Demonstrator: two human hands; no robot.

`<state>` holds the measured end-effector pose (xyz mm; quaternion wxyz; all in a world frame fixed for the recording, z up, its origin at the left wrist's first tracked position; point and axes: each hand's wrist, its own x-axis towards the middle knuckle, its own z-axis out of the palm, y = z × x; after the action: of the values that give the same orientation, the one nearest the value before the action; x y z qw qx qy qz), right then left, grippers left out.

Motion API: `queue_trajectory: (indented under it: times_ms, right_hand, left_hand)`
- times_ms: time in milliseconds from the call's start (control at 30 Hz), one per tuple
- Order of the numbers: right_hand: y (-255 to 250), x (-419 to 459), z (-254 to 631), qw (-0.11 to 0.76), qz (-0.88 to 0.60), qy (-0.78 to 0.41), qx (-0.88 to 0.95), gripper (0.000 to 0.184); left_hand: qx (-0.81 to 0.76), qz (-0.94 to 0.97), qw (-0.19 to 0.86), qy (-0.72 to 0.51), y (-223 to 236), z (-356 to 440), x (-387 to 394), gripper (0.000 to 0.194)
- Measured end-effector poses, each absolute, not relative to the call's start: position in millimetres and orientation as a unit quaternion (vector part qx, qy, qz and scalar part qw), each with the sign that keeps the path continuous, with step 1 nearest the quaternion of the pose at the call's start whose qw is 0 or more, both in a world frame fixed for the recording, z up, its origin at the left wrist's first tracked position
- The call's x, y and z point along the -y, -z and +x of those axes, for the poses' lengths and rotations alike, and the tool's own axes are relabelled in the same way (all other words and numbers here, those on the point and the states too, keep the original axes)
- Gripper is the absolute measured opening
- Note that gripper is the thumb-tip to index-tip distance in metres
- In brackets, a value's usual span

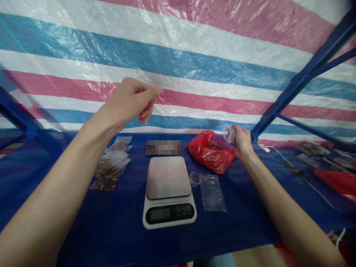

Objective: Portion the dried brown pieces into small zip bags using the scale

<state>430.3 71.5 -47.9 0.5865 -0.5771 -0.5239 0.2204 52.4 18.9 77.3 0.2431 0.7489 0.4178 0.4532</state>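
My left hand is raised above the table in front of the striped tarp, its fingers curled in loosely with nothing visible in them. My right hand is closed on a small clear plastic cup at the rim of an open red plastic bag holding brown bits. A white kitchen scale with a bare steel plate stands at the centre. Beside it lie another small clear cup and an empty clear zip bag.
Several filled clear bags of brown bits lie at the left on the blue cloth. Blue metal frame bars rise at right and left. Another red bag, a white cable and packets lie at far right.
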Motion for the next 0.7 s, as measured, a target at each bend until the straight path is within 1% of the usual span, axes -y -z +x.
queue_trajectory:
  times_ms: [100, 200, 233, 300, 333, 433, 500, 567, 700]
  right_hand:
    - [63, -72, 434, 0.544, -0.61, -0.102, 0.566, 0.035]
    - [62, -68, 429, 0.405, -0.612, 0.081, 0.675, 0.034]
    - [61, -66, 426, 0.355, -0.605, 0.123, 0.702, 0.033]
    - [58, -63, 422, 0.288, -0.582, 0.158, 0.744, 0.037]
    - [57, -62, 421, 0.275, -0.568, 0.157, 0.76, 0.04]
    - [59, -62, 423, 0.286, -0.559, 0.122, 0.769, 0.05]
    - [60, -64, 428, 0.311, -0.565, 0.07, 0.761, 0.054]
    - [61, -64, 434, 0.355, -0.554, -0.021, 0.753, 0.056]
    - [63, -63, 439, 0.442, -0.534, -0.255, 0.674, 0.054]
  left_hand:
    - [-0.402, 0.759, 0.244, -0.45, -77, 55, -16, 0.055]
    - [-0.382, 0.76, 0.237, -0.469, -79, 52, -14, 0.05]
    - [-0.383, 0.757, 0.233, -0.475, -80, 51, -14, 0.049]
    - [-0.386, 0.752, 0.22, -0.487, -82, 49, -14, 0.047]
    - [-0.382, 0.749, 0.213, -0.497, -82, 48, -14, 0.047]
    - [-0.363, 0.744, 0.192, -0.527, -82, 48, -17, 0.048]
    - [-0.357, 0.746, 0.182, -0.532, -80, 48, -19, 0.047]
    - [-0.36, 0.75, 0.174, -0.526, -80, 48, -20, 0.047]
    - [-0.355, 0.752, 0.159, -0.532, -84, 50, -13, 0.047]
